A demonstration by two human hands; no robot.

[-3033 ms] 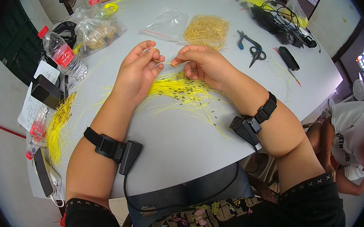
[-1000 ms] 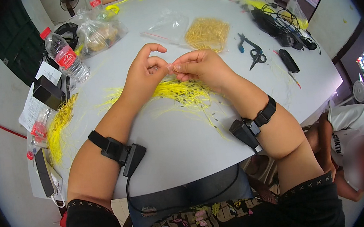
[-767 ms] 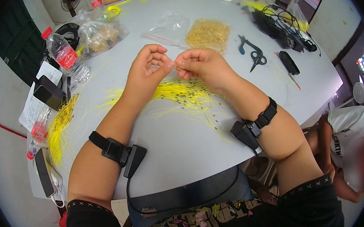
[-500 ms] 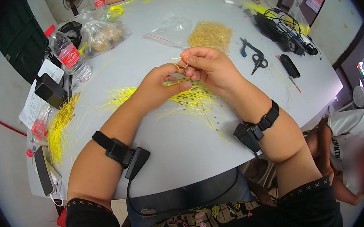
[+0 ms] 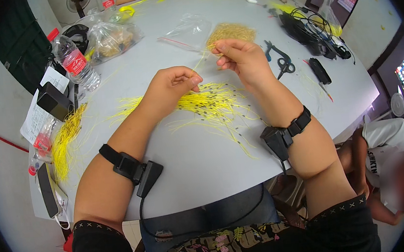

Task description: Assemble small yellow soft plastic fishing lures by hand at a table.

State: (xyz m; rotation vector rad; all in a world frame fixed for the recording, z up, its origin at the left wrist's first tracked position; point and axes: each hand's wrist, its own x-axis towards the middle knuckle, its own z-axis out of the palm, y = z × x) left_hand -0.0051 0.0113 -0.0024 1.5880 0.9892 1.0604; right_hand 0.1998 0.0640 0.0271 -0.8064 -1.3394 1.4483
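Left hand [image 5: 171,86] and right hand [image 5: 239,59] each pinch an end of one thin yellow strand [image 5: 201,61], seemingly taut, above the yellow wire pile [image 5: 210,106] on the grey table [image 5: 205,164].

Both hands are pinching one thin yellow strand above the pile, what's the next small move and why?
Probably lay the strand down beside the yellow pile. It runs taut between the left hand and the raised right hand, already lifted off the heap, so it looks separated from the rest.
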